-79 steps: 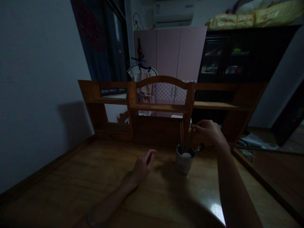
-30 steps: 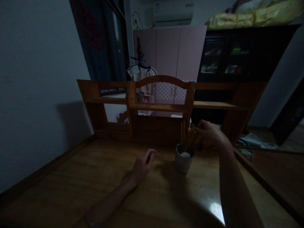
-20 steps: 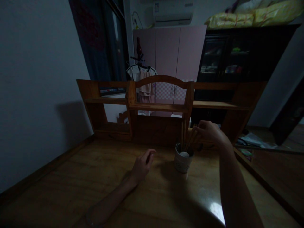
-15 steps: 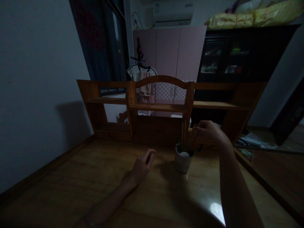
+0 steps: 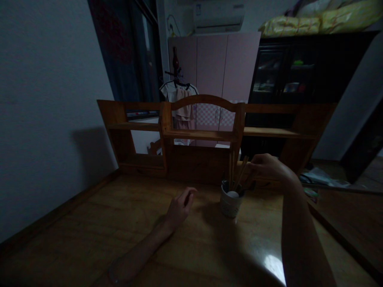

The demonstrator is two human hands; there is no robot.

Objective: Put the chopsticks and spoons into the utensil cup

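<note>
A small white cup (image 5: 229,204) stands on the wooden desk (image 5: 104,223), with several wooden chopsticks (image 5: 236,172) and a dark-handled utensil sticking out of it. My right hand (image 5: 267,166) hovers just right of the chopstick tops, fingers curled in a pinch near them; the dim light hides whether it grips one. My left hand (image 5: 179,207) rests on the desk left of the cup, fingers loosely curled, holding nothing.
A wooden shelf unit (image 5: 206,135) rises along the desk's back edge, right behind the cup. A grey wall (image 5: 44,99) bounds the left side. Papers (image 5: 323,177) lie past the desk's right edge. Beyond stand a pink wardrobe (image 5: 221,67) and a dark cabinet (image 5: 284,71).
My right hand has drifted slightly right and down from the chopstick tops. The cup, chopsticks and left hand stay where they were.
</note>
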